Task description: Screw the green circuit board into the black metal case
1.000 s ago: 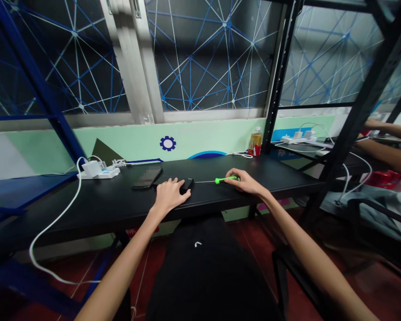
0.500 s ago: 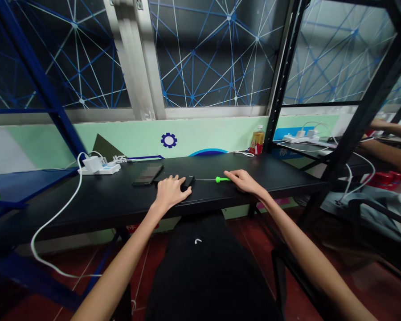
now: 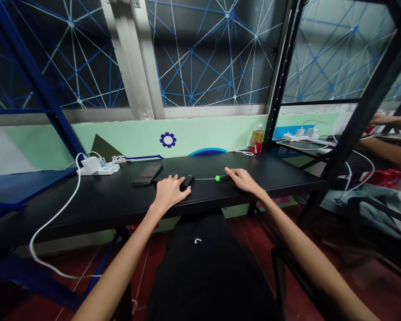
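My left hand (image 3: pixel 169 192) lies over a flat black box-like device (image 3: pixel 188 181), gripping it against the desk with the fingers on top and the thumb at the near right side. A thin metal shaft runs from the device's right end to a bright green collar (image 3: pixel 217 178); together they look like a slim screwdriver. My right hand (image 3: pixel 242 180) is closed on the handle end of that screwdriver, low over the desk. The fingers hide most of the handle, and whether the tip is inside the device or only touching it I cannot tell. A dark phone (image 3: pixel 147 174) lies left of the device.
The black desk (image 3: pixel 96 200) runs along the wall. A white power strip (image 3: pixel 98 167) with a trailing cable stands at left. A drink bottle (image 3: pixel 256 139) and a white cable (image 3: pixel 242 152) are at the back right. Another person's arm (image 3: pixel 387 147) shows at far right.
The screwdriver appears to have turned: less green shows between its collar and my right fingers. Both hands keep nearly the same place, and the view has shifted slightly.
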`<action>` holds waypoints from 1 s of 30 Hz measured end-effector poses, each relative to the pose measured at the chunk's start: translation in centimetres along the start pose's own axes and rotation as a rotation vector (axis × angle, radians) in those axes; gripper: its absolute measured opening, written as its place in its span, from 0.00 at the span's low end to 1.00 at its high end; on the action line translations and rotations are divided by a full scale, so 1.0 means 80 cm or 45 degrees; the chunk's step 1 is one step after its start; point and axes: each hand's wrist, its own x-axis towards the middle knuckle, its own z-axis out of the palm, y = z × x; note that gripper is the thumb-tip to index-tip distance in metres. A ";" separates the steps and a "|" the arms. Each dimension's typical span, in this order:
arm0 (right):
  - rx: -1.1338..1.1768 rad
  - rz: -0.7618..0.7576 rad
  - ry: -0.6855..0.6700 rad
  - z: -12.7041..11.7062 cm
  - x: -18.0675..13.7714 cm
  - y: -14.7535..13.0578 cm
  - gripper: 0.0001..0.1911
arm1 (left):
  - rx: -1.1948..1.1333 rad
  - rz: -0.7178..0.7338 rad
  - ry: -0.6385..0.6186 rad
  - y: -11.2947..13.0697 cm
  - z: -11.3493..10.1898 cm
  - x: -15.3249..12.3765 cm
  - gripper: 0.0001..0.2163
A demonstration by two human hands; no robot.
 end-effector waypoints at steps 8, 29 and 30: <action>0.091 -0.231 0.072 -0.001 0.002 0.013 0.22 | -0.001 0.019 0.020 0.000 0.001 -0.001 0.24; 0.422 -0.114 0.105 0.008 0.002 0.013 0.22 | 0.020 0.016 0.027 0.000 0.002 0.000 0.23; 0.416 -0.144 0.123 0.007 0.002 0.014 0.22 | 0.016 0.012 0.026 0.000 0.003 0.001 0.23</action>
